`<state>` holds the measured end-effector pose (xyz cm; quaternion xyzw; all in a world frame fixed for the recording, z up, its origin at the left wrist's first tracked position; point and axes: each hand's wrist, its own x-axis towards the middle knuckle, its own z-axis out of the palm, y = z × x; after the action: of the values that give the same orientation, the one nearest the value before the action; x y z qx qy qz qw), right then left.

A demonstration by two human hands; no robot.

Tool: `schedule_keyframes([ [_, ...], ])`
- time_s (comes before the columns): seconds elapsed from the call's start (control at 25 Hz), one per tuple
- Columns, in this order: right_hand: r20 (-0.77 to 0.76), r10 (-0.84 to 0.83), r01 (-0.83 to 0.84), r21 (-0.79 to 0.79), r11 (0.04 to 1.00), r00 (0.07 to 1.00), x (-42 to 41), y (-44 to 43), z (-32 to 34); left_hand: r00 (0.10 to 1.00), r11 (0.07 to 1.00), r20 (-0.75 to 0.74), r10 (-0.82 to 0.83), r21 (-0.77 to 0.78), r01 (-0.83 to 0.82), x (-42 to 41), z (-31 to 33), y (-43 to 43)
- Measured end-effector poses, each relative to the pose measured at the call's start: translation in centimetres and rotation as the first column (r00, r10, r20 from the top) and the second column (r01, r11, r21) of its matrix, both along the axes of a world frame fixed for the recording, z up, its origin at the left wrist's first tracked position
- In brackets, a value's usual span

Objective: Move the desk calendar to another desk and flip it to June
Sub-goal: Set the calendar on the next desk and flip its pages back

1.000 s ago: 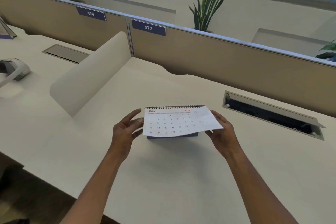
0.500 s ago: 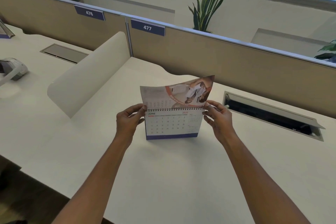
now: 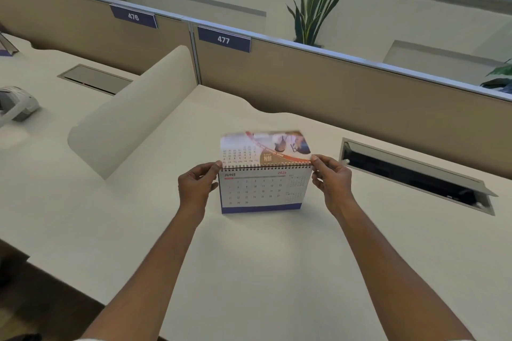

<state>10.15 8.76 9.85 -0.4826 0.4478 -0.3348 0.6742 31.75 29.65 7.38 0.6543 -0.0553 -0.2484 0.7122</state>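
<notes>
The desk calendar [image 3: 263,191] stands upright on the white desk [image 3: 249,257], spiral-bound on top with a blue base. Its front sheet reads JUNE 2026. A flipped page [image 3: 264,148] with a photo sticks up behind the spiral, blurred. My left hand [image 3: 196,187] pinches the calendar's top left corner at the spiral. At the top right corner, my right hand [image 3: 331,181] pinches the same way, thumb and fingers on the flipped page's edge.
A curved white divider [image 3: 133,113] separates this desk from the left one. Beige partition [image 3: 332,86] with labels 476 and 477 runs behind. An open cable tray [image 3: 415,174] lies to the right. A grey-white device [image 3: 16,104] sits far left. Plants stand beyond the partition.
The JULY page was lifted from the front and swung up over the spiral toward the back, exposing the JUNE sheet. Both hands rose to the top corners.
</notes>
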Motion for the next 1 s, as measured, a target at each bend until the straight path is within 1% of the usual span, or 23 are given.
schedule_keyframes([
  [0.16, -0.038, -0.015, 0.015, -0.006, 1.0, 0.999, 0.0, 0.1, -0.8, 0.999, 1.0, -0.018, 0.029, 0.008, -0.029, 0.0, -0.4, -0.2],
  [0.32, -0.045, -0.011, 0.01, -0.022, 1.0, 0.999, 0.0, 0.2, -1.2, 0.998, 0.999, -0.052, 0.048, 0.02, -0.047, 0.0, -0.9, -0.2],
  [0.52, -0.071, -0.02, 0.018, -0.018, 1.0, 0.997, -0.1, 0.5, -1.5, 0.997, 0.998, -0.062, 0.049, 0.036, -0.046, -0.3, -1.1, -0.3],
  [0.68, -0.094, -0.014, 0.011, -0.04, 0.999, 0.996, -0.1, 0.8, -1.6, 0.995, 0.999, -0.083, 0.052, 0.019, -0.051, -0.5, -1.2, -0.4],
  [0.92, -0.103, -0.022, 0.019, -0.022, 1.0, 0.994, 0.1, 0.9, -1.3, 0.995, 0.999, -0.099, 0.034, 0.01, -0.033, -0.4, -1.4, -0.6],
  [1.0, -0.114, -0.011, 0.007, -0.04, 0.999, 0.993, 0.2, 0.9, -1.3, 0.995, 0.999, -0.097, 0.03, 0.031, -0.027, -0.4, -1.5, -0.7],
])
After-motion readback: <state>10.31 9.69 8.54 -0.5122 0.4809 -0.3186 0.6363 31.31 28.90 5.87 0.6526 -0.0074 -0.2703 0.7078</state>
